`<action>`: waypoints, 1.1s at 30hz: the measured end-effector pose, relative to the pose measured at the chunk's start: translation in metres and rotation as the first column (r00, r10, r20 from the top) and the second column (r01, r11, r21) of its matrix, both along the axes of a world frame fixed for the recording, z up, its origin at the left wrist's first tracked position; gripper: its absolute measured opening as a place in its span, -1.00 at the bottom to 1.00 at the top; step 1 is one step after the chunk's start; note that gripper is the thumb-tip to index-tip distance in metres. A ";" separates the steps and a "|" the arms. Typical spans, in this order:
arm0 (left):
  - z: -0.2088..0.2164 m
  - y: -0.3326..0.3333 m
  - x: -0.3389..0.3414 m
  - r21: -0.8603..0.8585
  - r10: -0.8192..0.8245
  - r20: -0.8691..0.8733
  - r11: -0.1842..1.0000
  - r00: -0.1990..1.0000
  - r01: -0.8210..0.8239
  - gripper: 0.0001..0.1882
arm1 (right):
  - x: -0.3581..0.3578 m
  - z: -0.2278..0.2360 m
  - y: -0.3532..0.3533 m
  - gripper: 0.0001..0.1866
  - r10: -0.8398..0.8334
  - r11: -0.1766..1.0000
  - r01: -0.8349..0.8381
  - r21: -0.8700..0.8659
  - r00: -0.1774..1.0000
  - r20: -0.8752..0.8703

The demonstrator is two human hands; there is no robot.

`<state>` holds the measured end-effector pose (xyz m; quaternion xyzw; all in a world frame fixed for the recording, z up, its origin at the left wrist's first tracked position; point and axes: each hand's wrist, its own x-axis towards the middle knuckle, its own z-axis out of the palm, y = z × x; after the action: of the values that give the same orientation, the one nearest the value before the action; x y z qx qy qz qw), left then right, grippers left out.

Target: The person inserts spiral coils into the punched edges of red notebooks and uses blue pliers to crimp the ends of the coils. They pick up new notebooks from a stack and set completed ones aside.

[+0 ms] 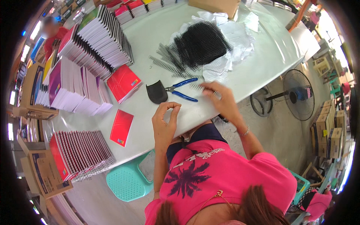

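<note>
Near the middle of the frame, the left hand (164, 122) is raised by the near edge of the pale, glossy-covered table (144, 123), thumb and forefinger curled until their tips nearly meet; whether anything is pinched there cannot be told. Right of centre, the blurred right hand (224, 98) is partly curled, its fingertips at the end of a thin, dark wire coil (195, 87); the blur hides whether they grip it.

Between the hands and just above them lie pliers with blue handles (183, 81), handles spread, their head against a black, curved, pouch-like piece (156, 92). In the upper centre, a dense heap of black spiral coils (202, 44) rests on crumpled white paper (240, 43), with loose coils (167, 63) fanned out at its left.

Left of centre are a thick red-covered notebook stack (123, 83) and, below it, a thin red booklet (122, 127). Tall piles of spiral-bound notebooks (107, 35) fill the upper left; a row of red-covered, coil-edged notebooks (80, 153) stands lower left.
</note>
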<state>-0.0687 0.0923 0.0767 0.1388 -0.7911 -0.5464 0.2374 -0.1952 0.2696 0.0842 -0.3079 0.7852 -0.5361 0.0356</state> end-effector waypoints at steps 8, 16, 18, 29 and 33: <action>-0.034 0.009 0.011 -0.039 0.073 0.065 0.997 0.995 -0.070 -0.89 | -0.202 -0.020 0.077 -0.64 -0.486 0.866 0.491 -0.090 0.789 -0.376; -0.048 0.014 0.016 -0.113 0.092 0.046 0.990 0.995 -0.086 -0.89 | -0.329 -0.050 0.091 -0.61 -0.550 0.799 0.601 0.024 0.747 -0.374; -0.045 0.015 0.016 -0.145 0.088 0.048 0.986 0.995 -0.080 -0.89 | -0.333 -0.049 0.086 -0.66 -0.551 0.805 0.594 -0.008 0.741 -0.384; -0.048 0.018 0.012 -0.193 0.076 0.056 0.979 0.996 -0.064 -0.91 | -0.346 -0.073 0.086 -0.74 -0.400 0.614 0.662 0.430 0.730 -0.554; -0.046 0.016 0.016 -0.251 0.118 0.065 0.963 0.991 -0.098 -0.92 | -0.336 -0.061 0.038 -0.73 -0.310 0.590 0.655 0.473 0.724 -0.616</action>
<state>-0.0531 0.1083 0.0312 0.1728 -0.8530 -0.4240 0.2505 -0.5309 0.3073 0.0227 -0.1609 0.9591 -0.1166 -0.2014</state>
